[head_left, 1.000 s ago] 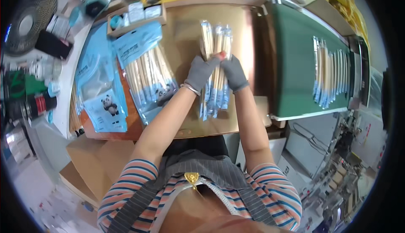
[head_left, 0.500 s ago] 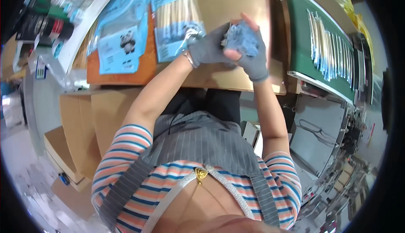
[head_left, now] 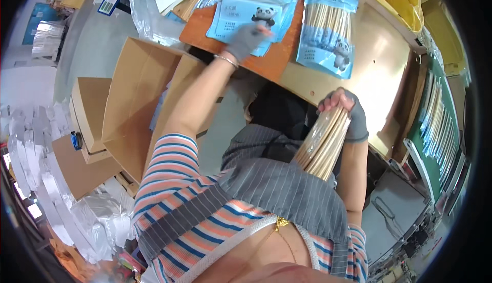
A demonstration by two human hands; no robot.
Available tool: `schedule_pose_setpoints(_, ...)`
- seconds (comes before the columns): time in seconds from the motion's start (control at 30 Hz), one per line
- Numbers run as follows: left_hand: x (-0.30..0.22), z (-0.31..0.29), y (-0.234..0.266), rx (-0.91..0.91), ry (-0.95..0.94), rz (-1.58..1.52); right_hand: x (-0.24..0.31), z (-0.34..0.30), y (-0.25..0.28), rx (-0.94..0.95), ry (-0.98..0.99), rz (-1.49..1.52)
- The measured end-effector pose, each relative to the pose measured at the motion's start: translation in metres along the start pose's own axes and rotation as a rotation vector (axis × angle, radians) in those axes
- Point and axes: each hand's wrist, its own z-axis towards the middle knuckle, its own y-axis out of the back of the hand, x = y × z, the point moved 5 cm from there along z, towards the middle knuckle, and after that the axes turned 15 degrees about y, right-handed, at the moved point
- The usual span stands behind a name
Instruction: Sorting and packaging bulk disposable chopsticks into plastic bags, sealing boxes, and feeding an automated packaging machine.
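Right hand [head_left: 344, 113], in a grey fingerless glove, is closed around a bundle of bamboo chopsticks [head_left: 324, 144] close to the body, just off the near edge of the wooden table [head_left: 379, 73]. The grip sits at the far end of the bundle; the near end hangs free over the striped apron [head_left: 287, 190]. The long axis runs on a slant, from lower left by the lap up to the right where the fingers clamp it.

Judging by the look, the sticks are light and stiff but smooth, so a loose bundle would likely fan out or slide apart lengthwise. A hold nearer the middle, squeezing all round, seems safer than an end grip.

Farther out, the left hand [head_left: 248, 36], also gloved, lies palm down with fingers curled on a flat blue printed pouch [head_left: 245, 18] on the orange board [head_left: 266, 62]; whether it pinches the pouch I cannot tell. That pouch looks thin, limp and slippery, easiest to lift by an edge.

Just right of it lies a filled pouch of chopsticks [head_left: 328, 29], its sticks pointing away from the person. Open cardboard boxes [head_left: 133, 98] stand at the left.
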Motion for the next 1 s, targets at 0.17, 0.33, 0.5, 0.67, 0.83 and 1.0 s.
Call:
schedule_pose_setpoints(0.17,0.011,0.031,0.08,-0.294,-0.223,0.713,-0.008,0.009,0.017,-0.086,0.008,0.012)
schedule_pose_setpoints(0.33,0.02,0.043,0.082,-0.163,-0.25,0.633,-0.012,0.039,0.009,-0.095,-0.035,0.028)
schedule_pose_setpoints(0.5,0.005,0.045,0.08,-0.16,-0.19,0.711,-0.018,0.042,0.008,-0.063,-0.05,0.055)
schedule_pose_setpoints(0.67,0.007,0.054,0.096,-0.179,-0.34,0.671,-0.012,0.034,0.013,-0.051,-0.04,0.06)
schedule_pose_setpoints(0.83,-0.116,0.013,0.046,-0.476,-0.487,0.672,0.026,0.022,-0.004,-0.012,0.065,-0.104)
schedule_pose_setpoints(1.0,-0.128,-0.068,-0.093,-0.212,-0.518,0.637,0.024,0.02,-0.031,0.072,-0.008,-0.158)
